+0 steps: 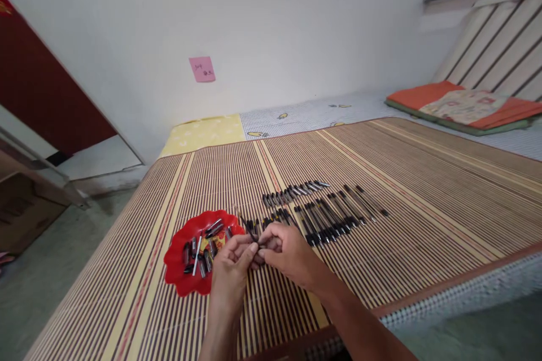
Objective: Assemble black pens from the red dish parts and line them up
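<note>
My left hand [234, 268] and my right hand [288, 252] meet over a striped bamboo mat [423, 192], their fingertips pinched together on a small dark pen part [255, 238]. Just left of them sits a red dish [178, 271] holding several short dark pen pieces and one white stick. Behind my hands lie rows of black pens [326, 211] side by side on the mat, with a shorter row of pen caps [292, 192] beyond them.
The mat covers a bed; yellow and checked sheets [203, 132] show at its far end. An orange folded cushion [466, 107] lies at the back right. A pink note [202, 69] sticks on the white wall. Floor and a cardboard box [21, 208] lie to the left.
</note>
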Demonstrator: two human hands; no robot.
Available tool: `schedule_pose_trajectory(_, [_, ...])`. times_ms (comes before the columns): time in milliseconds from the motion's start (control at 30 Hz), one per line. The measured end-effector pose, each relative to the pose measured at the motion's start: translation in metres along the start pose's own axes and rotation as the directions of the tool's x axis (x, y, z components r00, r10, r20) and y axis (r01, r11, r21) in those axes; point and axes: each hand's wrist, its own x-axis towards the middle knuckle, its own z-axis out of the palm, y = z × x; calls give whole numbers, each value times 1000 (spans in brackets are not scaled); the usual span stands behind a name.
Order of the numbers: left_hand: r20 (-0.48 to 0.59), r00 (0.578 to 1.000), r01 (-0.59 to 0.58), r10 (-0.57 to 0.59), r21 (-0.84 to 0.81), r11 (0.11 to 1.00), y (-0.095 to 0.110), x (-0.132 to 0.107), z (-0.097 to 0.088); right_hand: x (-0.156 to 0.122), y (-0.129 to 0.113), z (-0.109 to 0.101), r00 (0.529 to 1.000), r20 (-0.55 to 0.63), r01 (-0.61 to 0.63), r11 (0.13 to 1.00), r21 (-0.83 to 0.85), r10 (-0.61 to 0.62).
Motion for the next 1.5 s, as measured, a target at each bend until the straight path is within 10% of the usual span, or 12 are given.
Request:
schedule_pose_trajectory(533, [70,997,29,-25,-47,998,2,-4,5,-3,-2,9,962,-159,149,916,-371,-222])
schedule_pose_trajectory(733, [2,999,-32,32,136,990,27,-8,-13,2,-3,-5,990,-136,28,991,-132,-46])
schedule_pose_trajectory(900, [-137,939,-185,315,572,799,29,-2,-45,9,11,-9,991,-119,-59,997,-49,53])
schedule_pose_trajectory(1133, [-15,977,-101,212,846,524,19,0,-48,5,15,16,989,-121,-111,964,-241,84])
schedule_pose_trajectory(1500, [2,988,-78,157,873,482,35,-9,-63,-3,29,64,996,-44,44,857,-513,-77])
